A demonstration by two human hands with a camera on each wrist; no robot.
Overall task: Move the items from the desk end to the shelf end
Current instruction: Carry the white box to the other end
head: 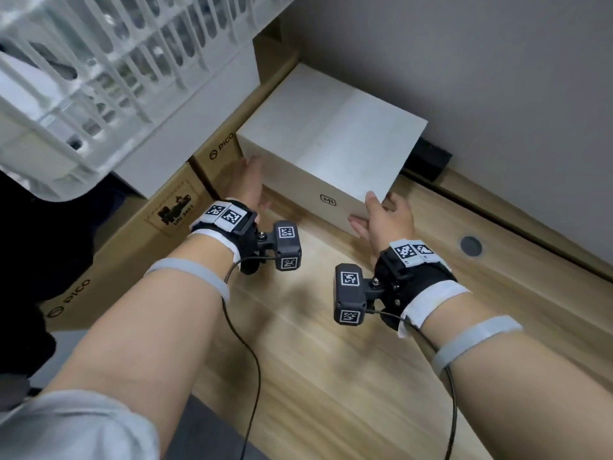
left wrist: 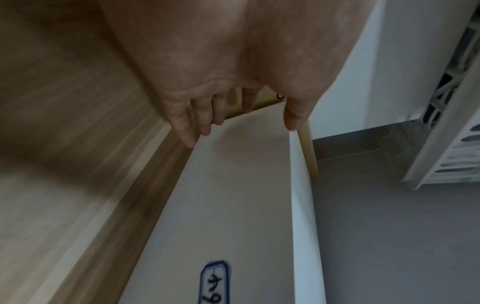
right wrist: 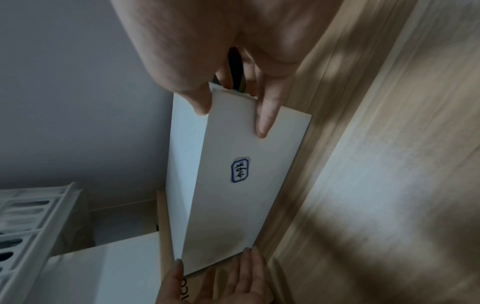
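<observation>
White box (head: 331, 141) is sitting on the wooden worktop (head: 331, 376), at about twelve o'clock from you, close to the grey wall (head: 497, 61). You are reaching for it with both hands. Your left hand (head: 247, 180) is lying at its nine o'clock end with straight, slightly spread fingers (left wrist: 205, 121), squeezed between the box and a brown carton (head: 212, 161) marked PICO. Your right hand (head: 386, 217) is holding the near corner at about four o'clock, thumb on the top edge and fingers (right wrist: 265, 117) flat on the front face, just beside a small handwritten label (right wrist: 239, 171). At ten o'clock, a white slatted basket (head: 83, 78) is hanging over the cartons.

Judging by its crisp edges, this box is looking stiff and smooth, so it is likely to slip under a light touch; its weight cannot be told. Taking both short ends, palms pressing inward, seems the safest hold.
</observation>
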